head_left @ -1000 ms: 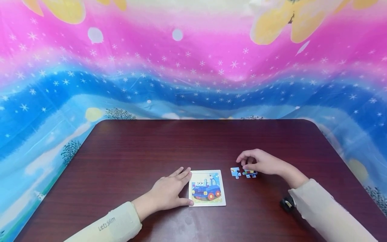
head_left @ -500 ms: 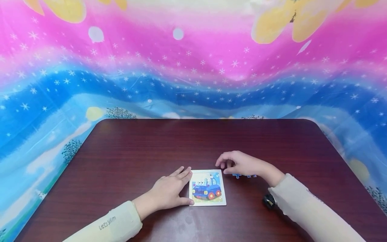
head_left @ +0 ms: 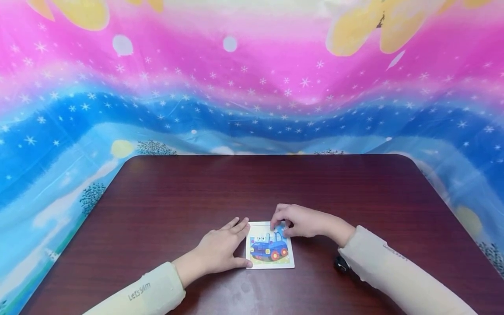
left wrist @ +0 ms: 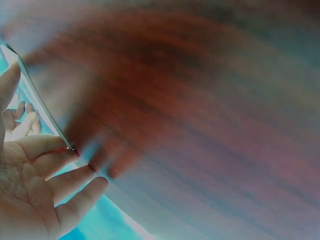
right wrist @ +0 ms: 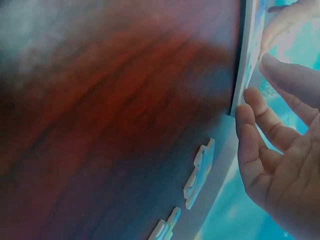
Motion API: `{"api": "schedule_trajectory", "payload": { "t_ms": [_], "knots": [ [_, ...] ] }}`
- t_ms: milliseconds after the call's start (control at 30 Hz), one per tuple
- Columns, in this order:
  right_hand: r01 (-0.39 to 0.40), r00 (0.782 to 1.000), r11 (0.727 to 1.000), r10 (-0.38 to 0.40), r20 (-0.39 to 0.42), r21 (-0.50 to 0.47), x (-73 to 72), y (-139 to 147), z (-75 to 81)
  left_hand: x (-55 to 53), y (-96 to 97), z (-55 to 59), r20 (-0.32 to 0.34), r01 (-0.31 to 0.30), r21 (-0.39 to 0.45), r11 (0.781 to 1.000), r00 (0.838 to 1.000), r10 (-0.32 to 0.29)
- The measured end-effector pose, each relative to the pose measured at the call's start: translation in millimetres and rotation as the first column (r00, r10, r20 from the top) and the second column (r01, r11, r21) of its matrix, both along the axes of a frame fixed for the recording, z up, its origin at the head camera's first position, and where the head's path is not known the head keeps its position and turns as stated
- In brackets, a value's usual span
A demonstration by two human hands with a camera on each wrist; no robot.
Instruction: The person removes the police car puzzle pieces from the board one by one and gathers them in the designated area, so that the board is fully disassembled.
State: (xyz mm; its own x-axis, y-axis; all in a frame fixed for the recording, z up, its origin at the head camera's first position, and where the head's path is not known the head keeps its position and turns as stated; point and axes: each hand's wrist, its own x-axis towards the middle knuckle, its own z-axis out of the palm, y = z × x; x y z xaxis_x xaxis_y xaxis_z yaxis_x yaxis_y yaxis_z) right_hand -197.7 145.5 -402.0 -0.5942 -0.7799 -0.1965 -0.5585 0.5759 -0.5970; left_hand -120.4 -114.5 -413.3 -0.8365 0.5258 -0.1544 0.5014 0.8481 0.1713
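A square jigsaw board [head_left: 271, 266] with a pale frame and a blue cartoon car picture lies on the table. My left hand [head_left: 218, 249] rests flat at its left side, fingers spread, thumb at the lower left corner and forefinger at the upper one. Over the upper right corner, my right hand [head_left: 301, 221] bends its thumb and fingers onto a light blue puzzle piece [head_left: 279, 229]; whether it pinches the piece I cannot tell. In the right wrist view, a loose puzzle piece [right wrist: 200, 172] and another puzzle piece [right wrist: 167, 227] lie on the table beside the board.
The dark wooden table [head_left: 204, 183] has rounded far corners. Behind it hangs a pink and blue patterned cloth [head_left: 252, 78]. A small black device [head_left: 341, 264] sits under the right wrist. Both arms wear pale sleeves.
My right hand has moved left from above the loose pieces to the board's upper right corner. Those pieces are now covered in the head view. The left hand has stayed in place.
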Motion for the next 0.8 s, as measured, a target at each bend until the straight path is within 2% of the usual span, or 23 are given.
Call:
{"api": "schedule_trajectory", "payload": {
  "t_ms": [300,800],
  "knots": [
    [0.021,0.999,0.999,-0.020,-0.027,0.040,3.6,-4.4,-3.1,-0.5,-0.1,-1.6,-0.015,0.006,-0.004,1.000,1.000,-0.006],
    [0.014,0.997,0.999,-0.010,-0.075,0.046,7.3,-5.0,-2.1,-1.3,0.0,-1.6,-0.019,0.011,-0.002,1.000,1.000,-0.011]
  ]
}}
